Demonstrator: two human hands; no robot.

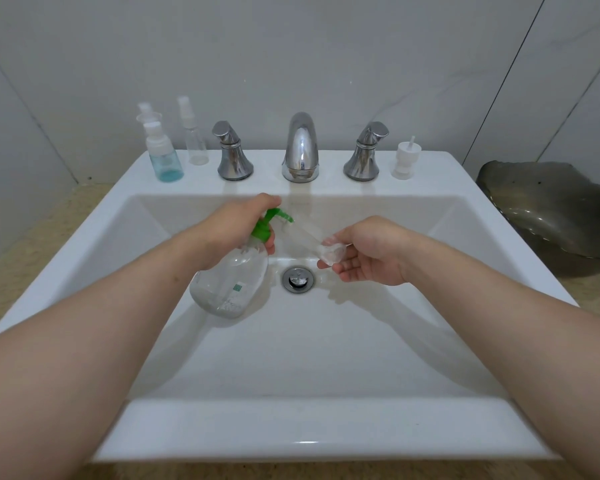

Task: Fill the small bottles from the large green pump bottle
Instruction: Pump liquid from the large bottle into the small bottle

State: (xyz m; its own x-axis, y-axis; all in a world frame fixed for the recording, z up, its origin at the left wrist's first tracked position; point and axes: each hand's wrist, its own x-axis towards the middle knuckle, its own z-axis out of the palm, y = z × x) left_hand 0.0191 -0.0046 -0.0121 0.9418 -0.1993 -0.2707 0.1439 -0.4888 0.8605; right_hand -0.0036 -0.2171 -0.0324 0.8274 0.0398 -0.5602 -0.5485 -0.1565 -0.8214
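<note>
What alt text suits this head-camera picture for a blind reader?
Over a white sink, a person's left hand grips the green pump bottle by its neck, nozzle aimed at a small clear bottle in the right hand. Other small bottles and a loose pump cap stand beside the faucet.

Left hand [231, 230] partly hides the green pump [261, 232].
</note>
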